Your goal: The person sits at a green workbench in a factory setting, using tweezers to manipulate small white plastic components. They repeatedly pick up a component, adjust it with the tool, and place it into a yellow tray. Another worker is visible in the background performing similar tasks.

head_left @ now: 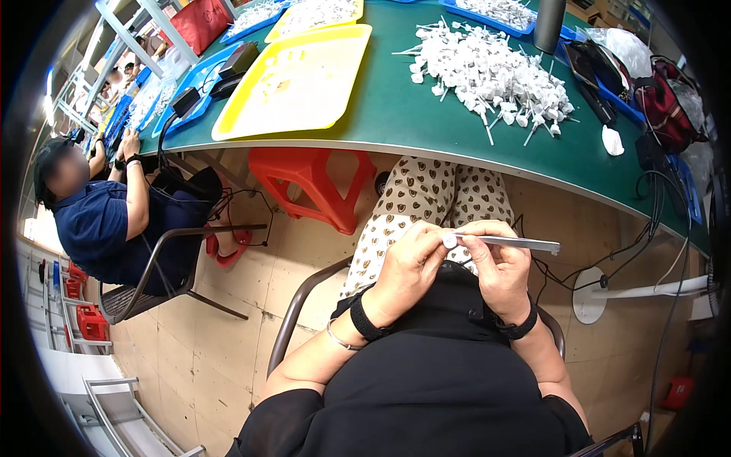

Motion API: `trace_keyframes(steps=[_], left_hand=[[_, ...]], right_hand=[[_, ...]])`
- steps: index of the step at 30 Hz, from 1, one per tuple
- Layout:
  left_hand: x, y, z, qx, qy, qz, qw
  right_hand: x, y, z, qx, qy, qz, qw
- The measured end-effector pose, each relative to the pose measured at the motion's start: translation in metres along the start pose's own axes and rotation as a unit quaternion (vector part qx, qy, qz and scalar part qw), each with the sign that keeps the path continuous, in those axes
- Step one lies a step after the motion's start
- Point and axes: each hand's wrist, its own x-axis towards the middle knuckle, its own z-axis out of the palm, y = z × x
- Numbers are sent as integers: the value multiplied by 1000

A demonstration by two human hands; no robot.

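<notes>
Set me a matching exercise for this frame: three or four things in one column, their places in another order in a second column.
1. grey strip
2. yellow tray
3. red stool
4. pile of white parts

A. under the table
B. green tabletop, right side
C. between the left hand and right hand
D. green tabletop, left side

Pairs: 1-C, 2-D, 3-A, 4-B

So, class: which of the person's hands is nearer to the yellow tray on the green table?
Left. The left hand sits over the lap, below and right of the yellow tray. The right hand is beside it, farther right, pinching the tweezers.
</notes>
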Motion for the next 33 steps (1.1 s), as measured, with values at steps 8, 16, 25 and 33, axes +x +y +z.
trace_keyframes(steps=[8,16,25,33], left_hand=[[0,1,0,9,-2,1,1000],[-1,-1,0,16,-4,8,1000],[-2,-1,0,14,1,10,1000],[-3,-1,2,9,9,12,1000]], right_hand=[[1,1,1,1,8,-1,1000],[2,-1,2,10,11,11,1000],[3,-4,0,14,4,17,1000],[8,-11,-5,-85,-48,-50,994]])
